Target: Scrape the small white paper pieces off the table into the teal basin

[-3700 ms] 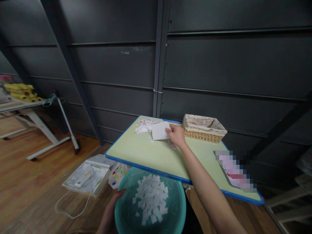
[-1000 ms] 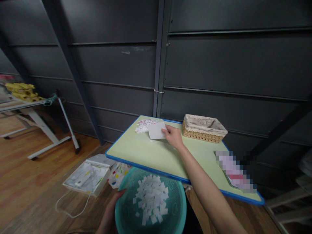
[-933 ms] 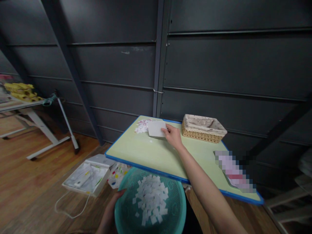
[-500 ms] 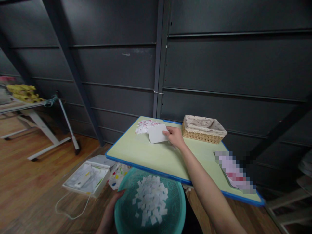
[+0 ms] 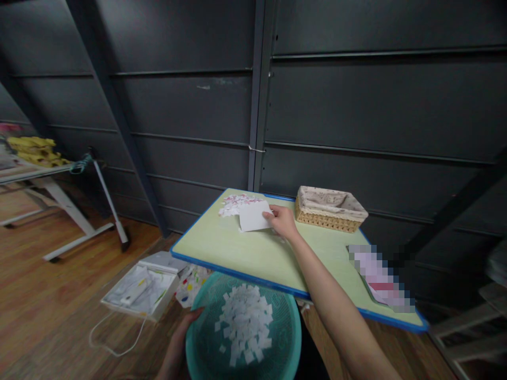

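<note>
My right hand (image 5: 282, 221) pinches the right edge of a white card (image 5: 253, 216) between thumb and fingers. The card is held tilted over the pale yellow tabletop (image 5: 222, 248), overlapping a heap of paper scraps with pink marks (image 5: 233, 205). Low in the view, my left hand (image 5: 188, 327) grips the left rim of a green plastic basket (image 5: 291, 338), thumb over the edge; its other fingers are hidden. Many small white paper pieces (image 5: 245, 322) lie in a pile inside that basket, which sits below the table's blue front edge.
A woven basket with a cloth liner (image 5: 330, 211) stands at the table's back right. A blurred-out flat object (image 5: 380, 279) lies at the right edge. On the floor at left is an open white box (image 5: 138, 290) with a cord. Dark metal panels (image 5: 190, 105) rise behind.
The card has turned very slightly in my right hand, and the whole view has shifted a little. Otherwise both hands stay where they were.
</note>
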### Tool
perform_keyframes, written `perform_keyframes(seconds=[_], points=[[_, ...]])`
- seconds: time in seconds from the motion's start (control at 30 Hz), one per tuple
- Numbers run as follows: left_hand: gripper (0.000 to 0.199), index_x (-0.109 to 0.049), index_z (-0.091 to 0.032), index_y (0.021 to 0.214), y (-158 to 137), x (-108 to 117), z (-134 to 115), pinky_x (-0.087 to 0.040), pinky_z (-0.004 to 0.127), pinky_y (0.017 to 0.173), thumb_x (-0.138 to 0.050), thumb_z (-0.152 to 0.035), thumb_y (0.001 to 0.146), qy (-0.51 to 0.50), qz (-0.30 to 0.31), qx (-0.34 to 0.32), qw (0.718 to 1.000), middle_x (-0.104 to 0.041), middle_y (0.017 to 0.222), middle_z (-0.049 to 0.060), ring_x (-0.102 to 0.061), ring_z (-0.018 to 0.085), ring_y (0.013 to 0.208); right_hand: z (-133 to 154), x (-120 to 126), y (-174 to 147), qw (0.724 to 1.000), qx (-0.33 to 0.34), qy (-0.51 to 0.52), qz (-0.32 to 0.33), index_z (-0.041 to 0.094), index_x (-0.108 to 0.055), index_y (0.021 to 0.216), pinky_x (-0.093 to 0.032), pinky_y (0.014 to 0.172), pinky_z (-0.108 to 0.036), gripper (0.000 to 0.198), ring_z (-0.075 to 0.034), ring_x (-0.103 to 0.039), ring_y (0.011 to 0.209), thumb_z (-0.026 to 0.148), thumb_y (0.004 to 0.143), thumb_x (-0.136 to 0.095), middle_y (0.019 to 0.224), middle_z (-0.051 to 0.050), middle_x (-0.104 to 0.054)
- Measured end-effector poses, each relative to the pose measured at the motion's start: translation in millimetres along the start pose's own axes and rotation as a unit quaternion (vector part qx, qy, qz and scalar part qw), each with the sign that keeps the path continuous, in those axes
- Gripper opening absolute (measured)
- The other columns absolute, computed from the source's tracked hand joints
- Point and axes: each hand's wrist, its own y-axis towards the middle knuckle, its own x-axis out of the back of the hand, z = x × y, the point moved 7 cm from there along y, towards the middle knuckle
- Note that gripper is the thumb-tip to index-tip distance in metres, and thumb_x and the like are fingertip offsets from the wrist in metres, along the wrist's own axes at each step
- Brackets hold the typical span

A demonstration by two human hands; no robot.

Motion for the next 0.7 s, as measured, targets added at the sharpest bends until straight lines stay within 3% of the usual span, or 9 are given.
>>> perform_keyframes(seconds=[0.3, 0.47, 0.7], points=[[0.066, -0.050, -0.020, 0.133, -5.0, -3.5, -1.1, -0.060, 0.046, 0.077, -0.071, -0.017, 0.071, -0.010, -0.004, 0.003, 1.000, -0.081, 0.078, 0.003, -0.075, 0.034, 0.084, -11.5, -12.9, 2.9, 0.991, -0.014, 0.131, -0.017, 0.012, -0.071, 0.110, -0.047, 0.061, -0.026, 0.042, -0.020, -0.063, 0.072, 0.039, 0.080, -0.057, 0.093, -0.009, -0.074], [0.044, -0.059, -0.015, 0.115, -5.5, -5.3, 0.2, -0.060, 0.042, 0.071, -0.069, -0.017, 0.073, -0.002, 0.002, 0.023, 1.000, -0.080, 0.073, 0.005, -0.075, 0.033, 0.078, -13.2, -20.9, 4.0, 0.997, 0.005, 0.076, 0.004, 0.014, -0.074, 0.101, -0.047, 0.063, -0.026, 0.034, -0.019, -0.063, 0.073, 0.036, 0.078, -0.060, 0.084, -0.006, -0.073], [0.028, -0.064, -0.017, 0.098, -3.7, -2.8, -1.7, -0.060, 0.039, 0.071, -0.070, -0.016, 0.071, 0.006, -0.010, 0.005, 1.000, -0.079, 0.069, 0.004, -0.075, 0.033, 0.081, -12.5, -1.9, 2.3, 0.993, -0.034, 0.112, 0.003, 0.011, -0.075, 0.100, -0.045, 0.057, -0.026, 0.040, -0.020, -0.063, 0.068, 0.036, 0.074, -0.059, 0.077, -0.007, -0.073]])
